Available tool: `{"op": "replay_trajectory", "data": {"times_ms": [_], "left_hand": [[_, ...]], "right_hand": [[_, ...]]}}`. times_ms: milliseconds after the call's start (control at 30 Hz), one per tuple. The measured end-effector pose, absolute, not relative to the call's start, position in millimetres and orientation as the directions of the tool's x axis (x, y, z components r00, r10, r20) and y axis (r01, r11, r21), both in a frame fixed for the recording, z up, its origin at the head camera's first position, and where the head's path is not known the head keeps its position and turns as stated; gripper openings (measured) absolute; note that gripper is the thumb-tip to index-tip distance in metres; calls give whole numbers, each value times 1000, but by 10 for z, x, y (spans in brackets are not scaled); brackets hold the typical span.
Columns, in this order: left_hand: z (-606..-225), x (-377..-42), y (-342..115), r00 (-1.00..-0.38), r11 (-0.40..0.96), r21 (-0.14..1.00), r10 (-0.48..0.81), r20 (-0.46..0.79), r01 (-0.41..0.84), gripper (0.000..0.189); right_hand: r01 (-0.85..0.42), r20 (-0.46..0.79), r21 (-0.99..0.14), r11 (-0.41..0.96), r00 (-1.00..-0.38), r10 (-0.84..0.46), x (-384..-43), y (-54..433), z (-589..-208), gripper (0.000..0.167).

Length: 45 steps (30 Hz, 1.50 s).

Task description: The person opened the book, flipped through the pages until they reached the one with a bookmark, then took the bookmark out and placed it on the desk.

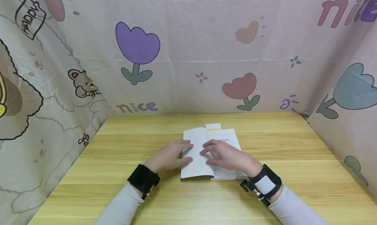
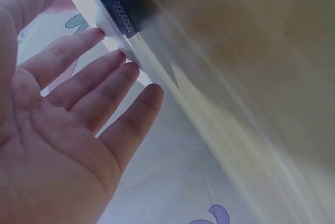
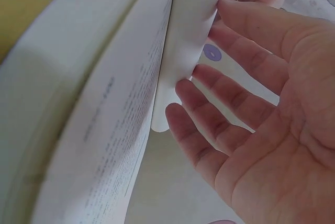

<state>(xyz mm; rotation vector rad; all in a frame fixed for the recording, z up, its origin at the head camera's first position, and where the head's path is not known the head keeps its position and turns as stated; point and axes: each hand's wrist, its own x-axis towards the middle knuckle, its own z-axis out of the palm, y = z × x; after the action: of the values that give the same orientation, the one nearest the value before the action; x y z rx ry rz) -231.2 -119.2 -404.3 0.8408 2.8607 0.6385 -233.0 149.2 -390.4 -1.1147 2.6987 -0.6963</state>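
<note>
A paperback book (image 1: 196, 169) lies open on the wooden table in the head view, its left side blank white and its right page (image 1: 231, 136) printed. My left hand (image 1: 169, 155) rests over the left edge of the blank side, thumb and fingers spread. Near the fold, my right hand (image 1: 231, 157) reaches across the printed page, its fingertips at the blank leaf. In the left wrist view a dark cover (image 2: 118, 1) with lettering shows beyond the fingertips. The right wrist view has extended fingers touching a curved white leaf (image 3: 183, 35) beside small print.
A white card (image 1: 213, 126) with a yellow stripe sticks out past the book's top edge. The wooden table (image 1: 141, 130) meets a printed cloth (image 1: 188, 32) at the back, and cloth also hangs along both sides. Each wrist wears a black strap (image 1: 143, 182) with a small device.
</note>
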Motion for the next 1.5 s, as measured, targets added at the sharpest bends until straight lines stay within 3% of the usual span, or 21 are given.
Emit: {"op": "replay_trajectory", "data": {"times_ms": [767, 1100, 1500], "left_hand": [[-4126, -2303, -1179, -837, 770, 419, 545, -39, 482, 61], [-4138, -2312, -1160, -832, 766, 414, 554, -39, 491, 60], [-4132, -2303, -1170, -827, 758, 427, 560, -39, 493, 61]], "right_hand": [[-637, 36, -490, 595, -697, -716, -2381, 1571, -3846, 32], [-509, -113, -496, 704, -766, -633, -2452, 1803, -3737, 36], [-396, -182, -482, 782, -828, -531, -2491, 2025, -3613, 45]]}}
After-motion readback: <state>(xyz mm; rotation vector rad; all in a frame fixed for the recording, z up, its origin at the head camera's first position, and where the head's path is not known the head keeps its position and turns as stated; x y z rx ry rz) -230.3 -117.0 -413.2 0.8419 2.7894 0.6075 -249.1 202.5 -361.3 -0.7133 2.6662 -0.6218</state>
